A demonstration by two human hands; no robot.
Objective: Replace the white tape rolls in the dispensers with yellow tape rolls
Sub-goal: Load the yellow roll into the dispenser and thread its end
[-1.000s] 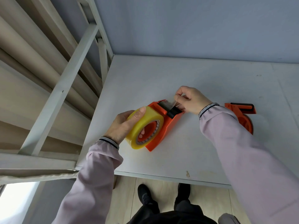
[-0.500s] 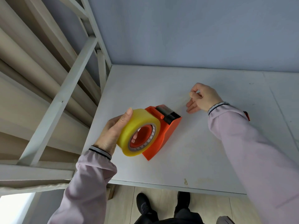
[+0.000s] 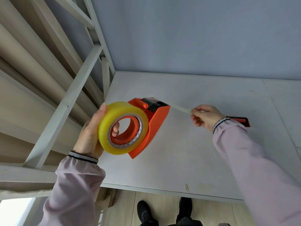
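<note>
A yellow tape roll (image 3: 106,128) sits on the hub of an orange dispenser (image 3: 154,121), which is lifted above the white table (image 3: 187,152). My left hand (image 3: 88,136) grips the roll and dispenser, thumb on the roll's outer face, fingertips showing through the core. A thin strip of tape (image 3: 180,108) runs from the dispenser's black cutter end to my right hand (image 3: 206,115), which pinches its free end. A second orange dispenser (image 3: 241,120) lies on the table, mostly hidden behind my right wrist.
A white metal rack frame (image 3: 65,101) with long cardboard tubes stands to the left. A grey wall backs the table. The table's front edge runs above the floor, where my black shoes (image 3: 145,211) show.
My left hand has raised the dispenser and roll higher and closer. My right hand, away from the dispenser half a second ago, now holds a strip of tape pulled out to the right.
</note>
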